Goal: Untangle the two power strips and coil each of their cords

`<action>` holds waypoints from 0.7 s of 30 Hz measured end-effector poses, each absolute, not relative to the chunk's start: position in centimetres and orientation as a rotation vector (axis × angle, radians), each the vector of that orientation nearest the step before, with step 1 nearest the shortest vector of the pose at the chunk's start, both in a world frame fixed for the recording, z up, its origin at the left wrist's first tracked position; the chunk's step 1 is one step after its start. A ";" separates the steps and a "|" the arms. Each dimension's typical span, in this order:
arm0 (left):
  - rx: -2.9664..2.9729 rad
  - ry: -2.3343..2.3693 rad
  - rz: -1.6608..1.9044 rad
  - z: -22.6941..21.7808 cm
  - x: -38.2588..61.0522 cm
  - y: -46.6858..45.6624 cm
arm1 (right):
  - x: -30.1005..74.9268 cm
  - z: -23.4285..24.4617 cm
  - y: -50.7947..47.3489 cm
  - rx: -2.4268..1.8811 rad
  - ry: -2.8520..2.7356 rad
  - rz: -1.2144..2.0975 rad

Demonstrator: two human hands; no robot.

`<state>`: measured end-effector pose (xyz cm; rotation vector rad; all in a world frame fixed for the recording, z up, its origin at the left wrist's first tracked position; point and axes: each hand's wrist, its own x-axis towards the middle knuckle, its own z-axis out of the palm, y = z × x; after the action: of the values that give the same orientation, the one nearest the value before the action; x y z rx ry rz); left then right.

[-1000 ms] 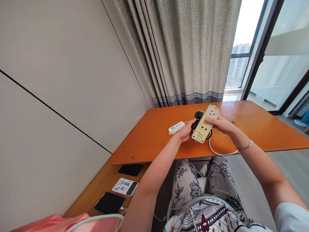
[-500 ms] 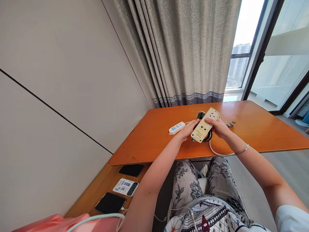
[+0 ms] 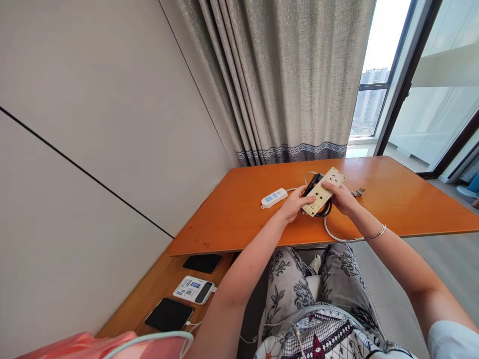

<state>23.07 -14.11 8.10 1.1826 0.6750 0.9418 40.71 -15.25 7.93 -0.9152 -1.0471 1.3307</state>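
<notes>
A yellowed power strip (image 3: 325, 192) with two sockets facing up is held tilted above the table between both hands. My left hand (image 3: 295, 203) grips its lower left end, thumb on the face. My right hand (image 3: 340, 195) is closed on the right side near the far end, thumb pressed on top. Behind and under the strip is a black coiled cable (image 3: 326, 209), partly hidden. A white power strip with blue sockets (image 3: 274, 198) lies left of my left hand. A plug with metal prongs (image 3: 358, 192) rests on the table right of my right hand.
The orange wooden table (image 3: 232, 219) stands before a grey curtain (image 3: 299, 89). A white cord (image 3: 337, 239) loops over its front edge. On the lower left bench lie a white power bank (image 3: 193, 289), a black phone (image 3: 169, 314) and another dark flat device (image 3: 202, 263).
The yellowed power strip has shifted slightly right and turned a little. My left thumb has come over its face from the side; more of the black part behind it shows.
</notes>
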 end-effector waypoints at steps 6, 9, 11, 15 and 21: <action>1.095 0.675 0.929 8.7 23.4 -14.9 | 41.0 7.9 -15.4 -0.911 -1.064 1.321; 1.092 0.661 0.971 8.7 23.5 -15.0 | 41.0 7.9 -15.4 -0.898 -1.061 1.325; 1.089 0.646 0.981 8.5 23.5 -14.9 | 40.9 7.9 -15.4 -0.884 -1.070 1.320; 1.095 0.634 0.984 8.0 23.5 -14.5 | 40.8 7.7 -15.4 -0.865 -1.062 1.324; 1.124 0.657 0.946 7.9 23.2 -14.2 | 40.7 7.7 -15.5 -0.867 -1.040 1.313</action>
<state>23.25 -14.23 7.90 1.1240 0.6567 0.9456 40.66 -15.51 7.74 -0.8667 -1.0402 1.3130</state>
